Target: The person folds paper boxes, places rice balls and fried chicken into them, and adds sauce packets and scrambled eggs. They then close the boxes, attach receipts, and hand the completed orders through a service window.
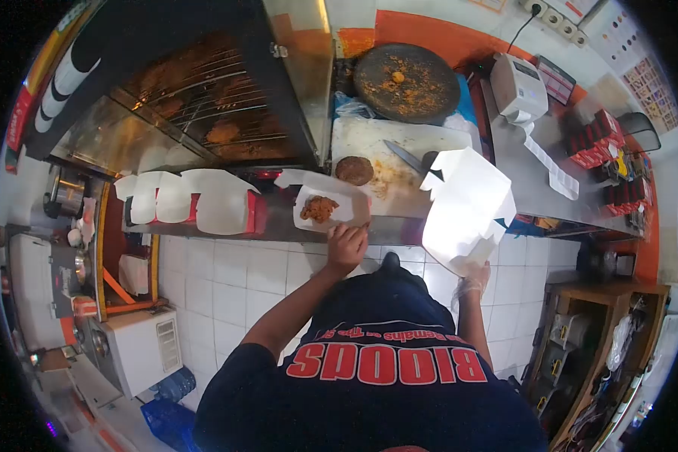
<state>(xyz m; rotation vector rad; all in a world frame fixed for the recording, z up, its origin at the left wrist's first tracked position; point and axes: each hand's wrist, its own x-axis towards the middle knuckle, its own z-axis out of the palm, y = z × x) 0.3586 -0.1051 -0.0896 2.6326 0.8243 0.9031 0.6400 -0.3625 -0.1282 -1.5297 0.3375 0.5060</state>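
A white paper food box [358, 203] with its lid open sits at the counter's front edge, a piece of fried chicken [319, 209] inside. My left hand [347, 247] has its fingers closed on the near right rim of this box. Off to the right, my right hand [474, 280], in a clear plastic glove, grips the lower end of an open white carton [467, 203]. That carton is tilted up above the counter and hides part of the cutting board [399, 139]. Its inside looks bare, and my right fingers are partly covered by it.
Several lidded white-and-red boxes [226, 200] line the counter at left, below a heated cabinet [203, 98]. On the board are a knife [404, 156] and a round brown patty [354, 171]. Behind stands a crumb-covered stone plate [407, 83]; a receipt printer [518, 87] is at right.
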